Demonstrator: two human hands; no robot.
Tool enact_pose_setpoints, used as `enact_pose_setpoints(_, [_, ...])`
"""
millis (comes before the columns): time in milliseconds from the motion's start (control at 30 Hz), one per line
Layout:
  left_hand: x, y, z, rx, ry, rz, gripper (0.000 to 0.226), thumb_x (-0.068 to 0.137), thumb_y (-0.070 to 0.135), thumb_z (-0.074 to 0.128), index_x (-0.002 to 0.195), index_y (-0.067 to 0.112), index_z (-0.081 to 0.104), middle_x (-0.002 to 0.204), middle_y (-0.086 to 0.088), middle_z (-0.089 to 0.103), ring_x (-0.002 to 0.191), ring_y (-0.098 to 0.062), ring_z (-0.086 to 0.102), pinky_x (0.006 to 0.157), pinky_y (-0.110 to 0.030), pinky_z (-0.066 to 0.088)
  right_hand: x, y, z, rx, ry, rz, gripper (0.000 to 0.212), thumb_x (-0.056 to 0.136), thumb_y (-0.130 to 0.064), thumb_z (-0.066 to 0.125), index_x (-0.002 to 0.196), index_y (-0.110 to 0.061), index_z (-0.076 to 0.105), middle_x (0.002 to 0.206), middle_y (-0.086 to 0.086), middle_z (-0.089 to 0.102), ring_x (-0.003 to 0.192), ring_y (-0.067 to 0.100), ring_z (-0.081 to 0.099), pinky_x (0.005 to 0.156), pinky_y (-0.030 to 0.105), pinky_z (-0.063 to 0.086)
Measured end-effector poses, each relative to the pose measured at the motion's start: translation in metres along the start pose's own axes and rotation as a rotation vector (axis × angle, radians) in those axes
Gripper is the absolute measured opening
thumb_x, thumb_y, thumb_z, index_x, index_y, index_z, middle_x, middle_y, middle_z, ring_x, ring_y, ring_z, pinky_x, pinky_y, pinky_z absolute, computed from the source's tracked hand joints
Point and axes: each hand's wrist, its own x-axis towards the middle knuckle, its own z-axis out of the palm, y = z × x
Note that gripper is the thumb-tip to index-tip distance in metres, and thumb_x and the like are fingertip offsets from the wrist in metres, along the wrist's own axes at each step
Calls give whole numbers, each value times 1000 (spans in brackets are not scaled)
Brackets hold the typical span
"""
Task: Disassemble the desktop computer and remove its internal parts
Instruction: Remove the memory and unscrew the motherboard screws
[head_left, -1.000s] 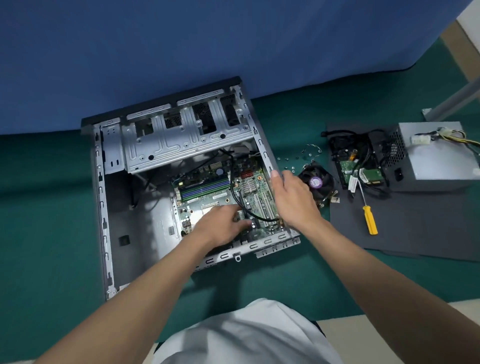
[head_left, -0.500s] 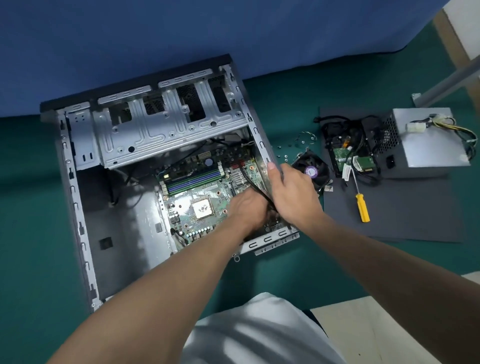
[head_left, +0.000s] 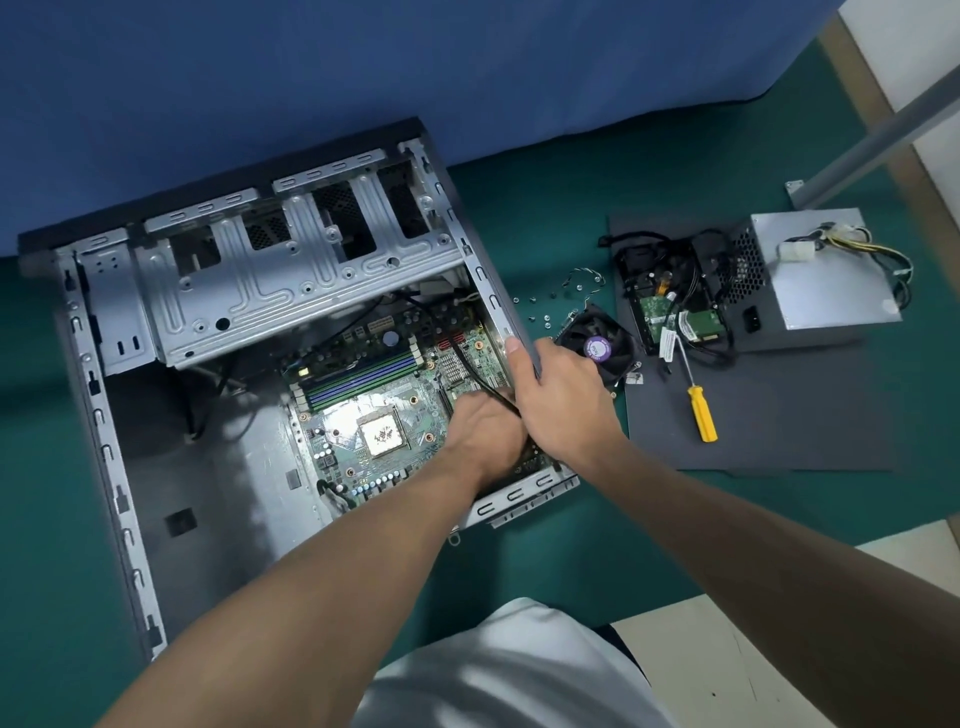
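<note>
- Green felt-like floor covering (head_left: 545, 218) runs under everything, with a blue cloth backdrop (head_left: 363, 67) hanging at the far side; the person appears to work low over it, so the parts lie within arm's reach.
- Lying on its side with the open face up, the grey steel desktop computer case (head_left: 104, 415) gives the view straight down onto the green motherboard (head_left: 374, 415), still seated in the near right corner of the case.
- Its square silver processor (head_left: 383, 435) is bare, which fits the black cooling fan with the purple hub label (head_left: 597, 347) resting outside, just beside the case's right wall.
- On a dark grey mat (head_left: 805, 415) to the right sit the silver power supply box (head_left: 826, 280), a hard drive with a green circuit board (head_left: 657, 312) tangled in black cables, and a yellow-handled screwdriver (head_left: 701, 413); I judge the mat is the set-aside place for removed parts.
- Small loose screws (head_left: 540, 312) are scattered between case and mat.
- The right hand (head_left: 561, 400) wraps its fingers over the case's right wall edge, seemingly to steady it.
- The left hand (head_left: 485, 428) is down on the board's right part by a black cable (head_left: 478, 374); whether its fingers are closed on anything I cannot tell, since the hand's back hides them.
</note>
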Motion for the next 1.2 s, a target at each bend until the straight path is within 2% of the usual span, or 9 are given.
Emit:
enact_pose_setpoints(233, [0,-2,5,-113,21,-121,18,87,8,55,70,13,57,61,1,53,58,-14,53,67,-29,48,0,-2,-2,0,-1,2,48,95,-60,23,80,-19,44,92,8,61,86,30,56,77,45,46])
enact_pose_setpoints(433, [-3,-2,0,-102,-7,26,21,88,1,43,72,5,56,63,-5,51,53,-11,40,66,-29,46,0,-1,0,0,6,-7,49,95,-60,23,79,-19,45,91,9,62,86,31,56,76,45,47])
enact_pose_setpoints(533, [-5,-1,-1,-103,4,57,25,90,2,42,68,12,50,63,-2,47,54,-12,38,67,-30,46,1,-1,-1,5,0,-1,53,94,-61,23,84,-17,50,94,9,62,88,30,57,79,46,47])
enact_pose_setpoints(600, [-2,-3,-3,-143,110,-44,23,88,3,49,69,13,58,61,1,48,52,-12,42,63,-29,51,1,-1,-1,7,0,-2,55,94,-61,22,86,-16,52,95,9,62,90,31,56,80,47,47])
enact_pose_setpoints(700, [6,-12,-3,-270,215,-196,18,92,4,55,89,10,71,59,7,48,50,-4,47,41,-13,40,0,-1,-1,1,4,-12,55,93,-62,20,84,-17,49,92,8,61,88,30,55,79,47,47])
enact_pose_setpoints(800, [-1,-13,-4,-264,172,-175,16,92,8,57,97,13,71,71,0,60,58,-11,57,47,-15,46,-1,-2,-1,-2,9,-16,57,92,-64,18,84,-18,50,91,6,61,85,28,54,77,45,47])
enact_pose_setpoints(1033, [-20,-61,-37,-234,390,-303,22,87,16,65,106,26,68,94,4,65,72,-14,58,51,-19,42,-2,-3,-4,31,9,-22,69,87,-69,13,86,-15,56,81,4,61,75,25,57,72,42,51])
enact_pose_setpoints(1133, [-45,-100,-44,-156,412,-439,26,87,11,63,110,24,69,88,7,64,64,-9,52,47,-15,33,-3,-3,-5,30,7,-39,65,90,-67,16,83,-15,55,77,4,60,73,26,58,71,42,51])
enact_pose_setpoints(1200, [-62,-121,-49,-136,403,-567,26,88,12,61,109,25,69,87,0,66,67,-14,54,58,-22,41,-4,-3,-6,29,9,-44,63,91,-66,17,80,-17,54,75,3,59,73,25,58,69,40,49])
